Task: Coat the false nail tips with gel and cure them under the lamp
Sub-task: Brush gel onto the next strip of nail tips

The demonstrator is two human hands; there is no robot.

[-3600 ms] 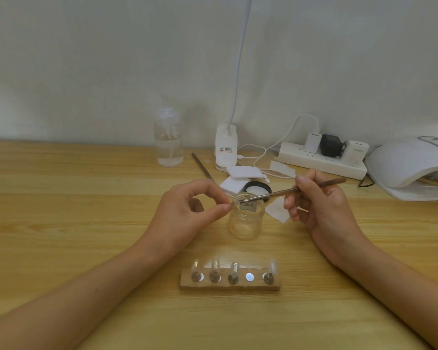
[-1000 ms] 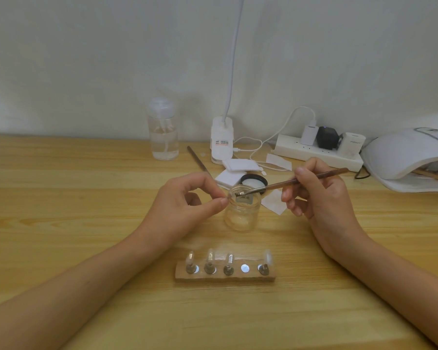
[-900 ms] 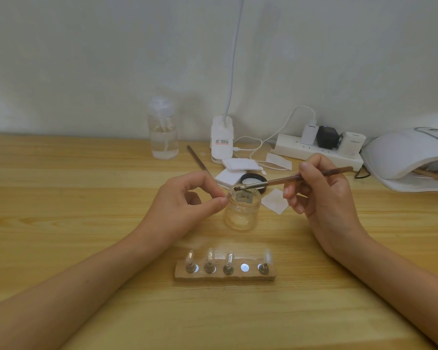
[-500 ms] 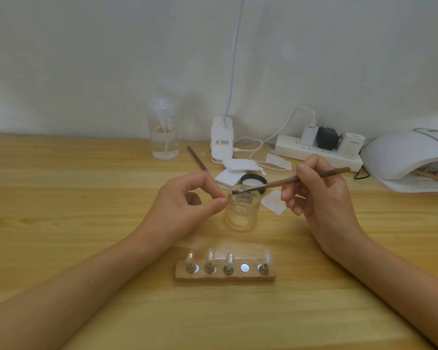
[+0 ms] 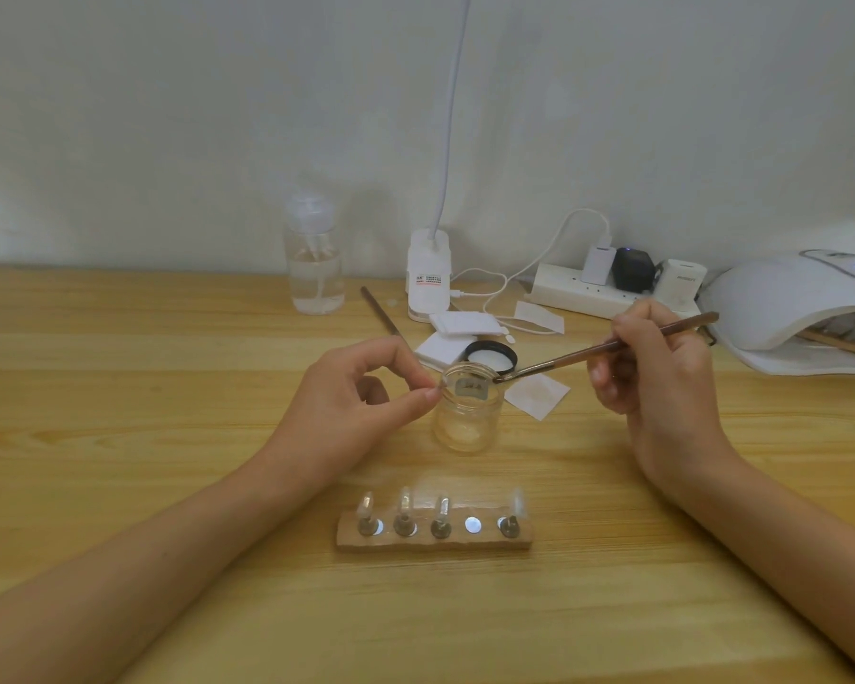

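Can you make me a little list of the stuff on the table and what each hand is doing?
jar: clear glass, open; black lid lies behind it
left hand: pinches a small piece at the jar's rim, too small to name
right hand: holds the brush, bristle end near the jar's rim
wooden holder: four nail tips standing, one slot bare
curing lamp: far right, blue light showing on top

A jar (image 5: 469, 417) stands mid-table (image 5: 119, 387), with a nail-tip holder (image 5: 435, 535) in front and a lid (image 5: 490, 356) just behind. Farther back are a bottle (image 5: 314, 269) on the left and a power strip (image 5: 608, 293) on the right. A curing lamp (image 5: 786, 313) sits far right, possibly with sticks inside.
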